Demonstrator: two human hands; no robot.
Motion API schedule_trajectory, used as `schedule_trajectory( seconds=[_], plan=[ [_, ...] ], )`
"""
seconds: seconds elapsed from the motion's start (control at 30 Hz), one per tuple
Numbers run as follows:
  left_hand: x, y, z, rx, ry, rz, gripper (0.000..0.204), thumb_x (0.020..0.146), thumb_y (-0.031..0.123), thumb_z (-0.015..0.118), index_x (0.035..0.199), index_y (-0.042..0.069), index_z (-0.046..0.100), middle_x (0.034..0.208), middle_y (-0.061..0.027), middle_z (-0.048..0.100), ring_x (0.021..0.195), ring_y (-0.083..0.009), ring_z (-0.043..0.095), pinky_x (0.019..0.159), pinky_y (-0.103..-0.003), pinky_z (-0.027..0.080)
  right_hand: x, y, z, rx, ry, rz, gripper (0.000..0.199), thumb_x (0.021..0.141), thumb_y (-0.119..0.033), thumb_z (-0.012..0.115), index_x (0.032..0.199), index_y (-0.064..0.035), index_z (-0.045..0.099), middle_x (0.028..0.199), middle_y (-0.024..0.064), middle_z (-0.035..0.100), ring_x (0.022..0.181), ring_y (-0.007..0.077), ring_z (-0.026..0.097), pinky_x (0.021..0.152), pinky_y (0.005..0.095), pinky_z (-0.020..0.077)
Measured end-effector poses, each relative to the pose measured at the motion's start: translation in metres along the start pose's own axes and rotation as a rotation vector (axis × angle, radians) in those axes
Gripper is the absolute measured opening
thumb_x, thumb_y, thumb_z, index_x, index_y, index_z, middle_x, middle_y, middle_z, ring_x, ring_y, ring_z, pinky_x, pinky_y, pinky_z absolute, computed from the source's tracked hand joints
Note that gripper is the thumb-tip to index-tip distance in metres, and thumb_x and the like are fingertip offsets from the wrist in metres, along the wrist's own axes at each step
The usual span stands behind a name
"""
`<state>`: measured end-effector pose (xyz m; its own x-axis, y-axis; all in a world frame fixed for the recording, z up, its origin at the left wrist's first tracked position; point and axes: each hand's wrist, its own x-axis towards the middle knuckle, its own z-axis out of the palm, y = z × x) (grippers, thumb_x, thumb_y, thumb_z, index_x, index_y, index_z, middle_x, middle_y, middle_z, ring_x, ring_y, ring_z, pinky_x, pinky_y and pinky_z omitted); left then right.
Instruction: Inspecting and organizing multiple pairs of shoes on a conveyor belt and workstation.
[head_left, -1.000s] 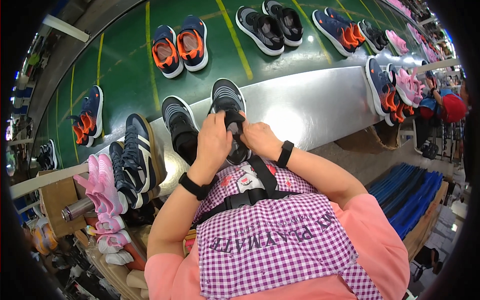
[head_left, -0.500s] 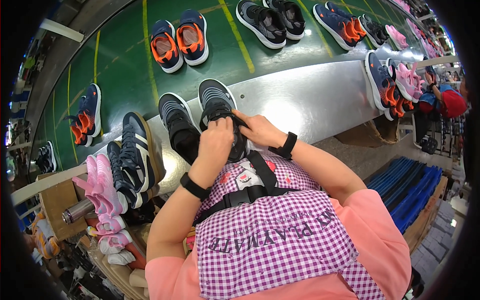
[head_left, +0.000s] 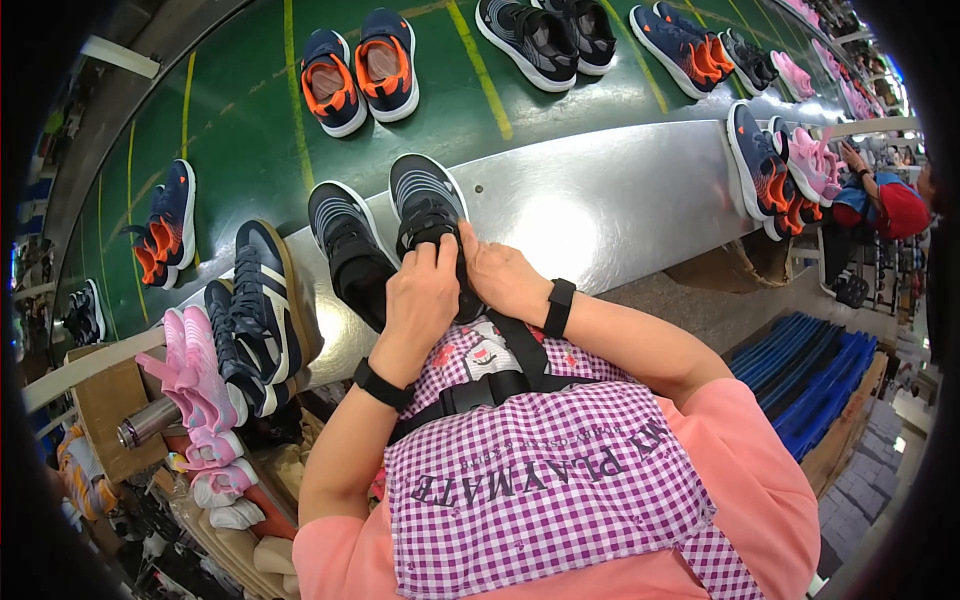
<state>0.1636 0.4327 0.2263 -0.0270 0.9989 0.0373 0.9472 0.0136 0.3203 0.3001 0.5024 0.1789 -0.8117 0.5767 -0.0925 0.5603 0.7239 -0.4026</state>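
Hands: left hand [head_left: 425, 295] and right hand [head_left: 500, 280] both grip black sneaker [head_left: 428, 215] (fingers closed) | metal ledge [head_left: 600, 205]

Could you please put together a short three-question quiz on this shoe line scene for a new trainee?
1. True or false: both hands are on the same black shoe.
2. Which lies directly to the left of that shoe on the metal ledge? A) a pink shoe B) its matching black shoe C) a steel flask
3. Fill in: the navy pair on the green belt has ____ linings.

Key
1. True: the left hand and right hand both grip it at its near end.
2. B.
3. Orange.
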Motion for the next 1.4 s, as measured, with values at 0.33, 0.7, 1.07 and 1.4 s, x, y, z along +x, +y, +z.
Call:
schedule_trajectory(
  seconds=[0.33, 0.7, 1.07, 1.4],
  plan=[
    [0.001, -0.002, 0.004, 0.057, 0.23, 0.23, 0.031, 0.07, 0.007, 0.064, 0.101, 0.006, 0.065, 0.09, -0.0036, 0.06, 0.08, -0.02, 0.057, 0.069, -0.032, 0.048, 0.043, 0.041, -0.063, 0.345, 0.01, -0.173, 0.036, 0.085, -0.025, 0.056, 0.109, 0.0027, 0.059, 0.071, 0.0223, 0.062, 0.067, 0.0348, 0.063, 0.062, 0.0388, 0.0505],
    [0.005, -0.001, 0.009, 0.12, 0.28, 0.247, 0.027, 0.072, 0.012, 0.06, 0.098, 0.006, 0.065, 0.084, -0.0027, 0.055, 0.078, -0.0175, 0.053, 0.076, -0.031, 0.04, 0.045, 0.038, -0.064, 0.994, -0.06, 0.363, 0.03, 0.086, -0.026, 0.057, 0.068, -0.0016, 0.06, 0.057, 0.0025, 0.056, 0.049, 0.0087, 0.049, 0.047, 0.0242, 0.0379],
    [0.008, 0.001, 0.005, 0.132, 0.248, 0.223, 0.02, 0.074, 0.01, 0.07, 0.094, 0.01, 0.067, 0.086, 0.0001, 0.059, 0.081, -0.0173, 0.055, 0.078, -0.033, 0.04, 0.019, 0.053, -0.015, 1.516, -0.249, 0.651, 0.024, 0.083, -0.02, 0.06, 0.063, -0.0075, 0.06, 0.053, -0.001, 0.052, 0.043, 0.0045, 0.039, 0.04, 0.0211, 0.0272],
    [0.01, 0.006, -0.001, 0.087, 0.272, 0.239, 0.026, 0.072, 0.008, 0.069, 0.098, 0.008, 0.066, 0.098, -0.0056, 0.059, 0.093, -0.0222, 0.056, 0.081, -0.034, 0.041, 0.016, 0.057, 0.0, 1.551, -0.3, 0.661, 0.022, 0.083, -0.019, 0.063, 0.064, -0.0059, 0.06, 0.052, 0.0007, 0.052, 0.041, 0.0058, 0.042, 0.037, 0.0195, 0.0284]
  ],
)
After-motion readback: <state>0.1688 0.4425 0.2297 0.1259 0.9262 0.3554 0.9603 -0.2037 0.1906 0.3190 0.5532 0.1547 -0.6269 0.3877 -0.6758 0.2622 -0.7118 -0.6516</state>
